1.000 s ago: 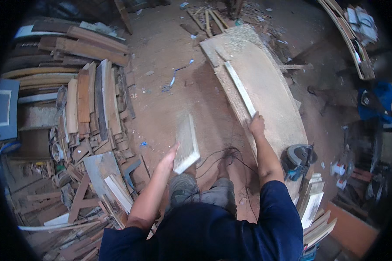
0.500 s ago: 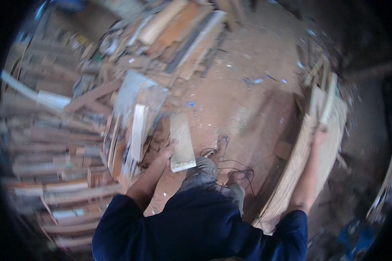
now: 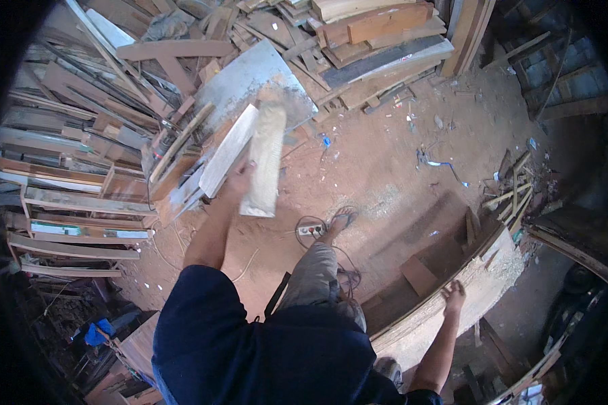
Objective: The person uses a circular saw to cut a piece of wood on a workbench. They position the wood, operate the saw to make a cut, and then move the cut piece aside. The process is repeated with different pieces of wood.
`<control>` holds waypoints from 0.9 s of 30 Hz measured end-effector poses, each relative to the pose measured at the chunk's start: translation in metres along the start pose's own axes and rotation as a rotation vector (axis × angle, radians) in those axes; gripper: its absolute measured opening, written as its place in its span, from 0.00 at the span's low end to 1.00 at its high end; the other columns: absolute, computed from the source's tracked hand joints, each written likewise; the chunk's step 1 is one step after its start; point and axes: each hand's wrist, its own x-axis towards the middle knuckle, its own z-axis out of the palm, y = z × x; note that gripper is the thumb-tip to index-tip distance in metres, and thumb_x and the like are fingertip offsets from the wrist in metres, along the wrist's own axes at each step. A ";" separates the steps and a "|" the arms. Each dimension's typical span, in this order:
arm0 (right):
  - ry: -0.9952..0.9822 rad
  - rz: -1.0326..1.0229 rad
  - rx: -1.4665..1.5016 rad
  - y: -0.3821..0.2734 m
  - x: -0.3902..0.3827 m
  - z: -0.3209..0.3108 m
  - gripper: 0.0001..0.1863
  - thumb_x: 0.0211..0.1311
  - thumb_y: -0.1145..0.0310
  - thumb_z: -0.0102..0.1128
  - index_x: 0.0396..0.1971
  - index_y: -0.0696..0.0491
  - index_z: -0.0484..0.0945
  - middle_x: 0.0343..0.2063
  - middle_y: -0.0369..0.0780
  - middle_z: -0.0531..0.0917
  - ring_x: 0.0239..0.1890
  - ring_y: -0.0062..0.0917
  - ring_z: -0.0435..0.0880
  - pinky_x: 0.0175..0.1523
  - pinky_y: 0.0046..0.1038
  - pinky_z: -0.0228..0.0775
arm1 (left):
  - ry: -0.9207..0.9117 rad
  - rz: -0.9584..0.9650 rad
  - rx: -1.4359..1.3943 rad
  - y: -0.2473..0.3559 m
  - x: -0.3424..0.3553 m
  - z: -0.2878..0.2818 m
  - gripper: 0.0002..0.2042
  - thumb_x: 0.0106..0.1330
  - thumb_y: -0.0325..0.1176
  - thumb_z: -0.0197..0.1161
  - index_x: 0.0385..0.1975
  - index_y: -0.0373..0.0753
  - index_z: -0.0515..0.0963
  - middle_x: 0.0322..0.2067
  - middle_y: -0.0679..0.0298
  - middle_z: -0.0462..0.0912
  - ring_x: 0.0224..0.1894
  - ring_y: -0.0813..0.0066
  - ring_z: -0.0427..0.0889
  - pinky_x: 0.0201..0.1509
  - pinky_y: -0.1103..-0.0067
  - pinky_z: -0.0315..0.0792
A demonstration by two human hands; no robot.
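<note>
My left hand (image 3: 242,177), blurred by motion, is closed on the edge of a short pale wooden board (image 3: 266,158). The board stands lengthwise away from me, its near end above the dirt floor. Just left of it leans a white-faced plank (image 3: 230,150), and past its far end lies a grey sheet (image 3: 250,77). On the right, my right hand (image 3: 454,297) is at the edge of a long workbench (image 3: 479,283) strewn with sawdust. Its fingers are apart and slightly bent, with nothing seen in them. Whether they touch the bench top I cannot tell.
Stacked lumber (image 3: 378,40) stands at the far side, and more boards (image 3: 81,202) fill the left. A power strip (image 3: 311,231) with looping cable lies by my foot (image 3: 343,217). Thin offcuts (image 3: 517,192) gather past the bench's far end.
The view has swung left. My left hand has carried the board farther forward, beside the white-faced plank. My right hand has drawn back along the bench from the wood at its far end.
</note>
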 end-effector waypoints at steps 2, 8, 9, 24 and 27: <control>0.009 0.087 -0.138 0.017 -0.023 -0.008 0.27 0.69 0.63 0.61 0.63 0.56 0.67 0.48 0.44 0.80 0.36 0.29 0.82 0.36 0.30 0.78 | -0.009 -0.070 0.013 -0.005 0.027 -0.023 0.28 0.71 0.44 0.61 0.69 0.45 0.68 0.48 0.57 0.82 0.47 0.75 0.79 0.52 0.78 0.73; -0.056 0.096 -0.338 0.039 -0.061 0.002 0.19 0.68 0.62 0.61 0.53 0.56 0.75 0.37 0.40 0.80 0.31 0.23 0.82 0.32 0.25 0.77 | 0.017 -0.082 0.312 -0.066 0.108 -0.117 0.28 0.67 0.44 0.63 0.66 0.44 0.71 0.51 0.47 0.82 0.52 0.63 0.81 0.55 0.73 0.73; -0.106 0.097 -0.365 0.045 -0.064 0.015 0.19 0.68 0.63 0.61 0.53 0.56 0.75 0.38 0.40 0.81 0.31 0.23 0.82 0.32 0.25 0.77 | 0.043 0.012 0.381 -0.079 0.129 -0.148 0.28 0.66 0.44 0.63 0.65 0.42 0.71 0.50 0.45 0.82 0.54 0.61 0.81 0.56 0.73 0.73; 0.015 -0.183 -0.377 0.160 -0.133 0.050 0.25 0.67 0.59 0.64 0.55 0.62 0.74 0.41 0.44 0.85 0.38 0.23 0.82 0.40 0.26 0.76 | -0.724 0.683 0.728 0.031 0.042 0.099 0.29 0.67 0.42 0.62 0.65 0.36 0.67 0.61 0.44 0.72 0.64 0.52 0.71 0.67 0.70 0.65; 0.136 -0.084 -0.325 0.196 -0.169 0.039 0.24 0.67 0.59 0.62 0.54 0.63 0.76 0.39 0.44 0.85 0.35 0.24 0.83 0.42 0.28 0.76 | -1.208 0.055 0.162 0.158 -0.013 0.138 0.28 0.66 0.42 0.63 0.62 0.33 0.71 0.60 0.46 0.74 0.64 0.51 0.71 0.69 0.71 0.64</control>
